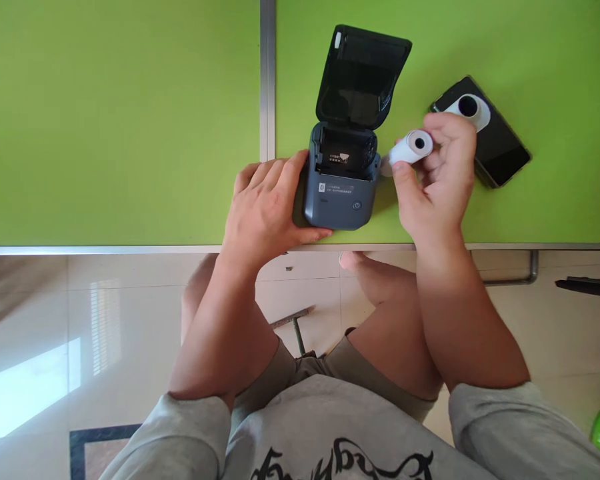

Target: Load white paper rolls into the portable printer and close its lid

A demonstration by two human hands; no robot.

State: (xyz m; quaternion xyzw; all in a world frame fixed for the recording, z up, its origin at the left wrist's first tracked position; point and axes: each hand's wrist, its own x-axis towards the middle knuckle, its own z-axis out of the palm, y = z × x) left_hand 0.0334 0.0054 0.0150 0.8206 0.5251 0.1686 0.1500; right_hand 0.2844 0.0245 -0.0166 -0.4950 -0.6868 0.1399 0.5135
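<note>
A small dark blue-grey label printer (338, 203) stands near the table's front edge with its black lid (363, 77) swung up and its paper bay exposed. Against the printer's left side and front corner rests my left hand (267, 207), its thumb along the front and its fingers stretched toward the back. Just right of the printer, my right hand (440, 173) pinches a small white label roll (411, 148) between thumb and fingers. The roll's cored end faces up, and a loose strip of it reaches toward the printer's side.
Behind my right hand lies a black phone (505, 150) with another white roll (473, 110) on top of it. A metal seam (267, 80) divides the green table (120, 120). Its metal front edge (105, 250) runs just above my legs.
</note>
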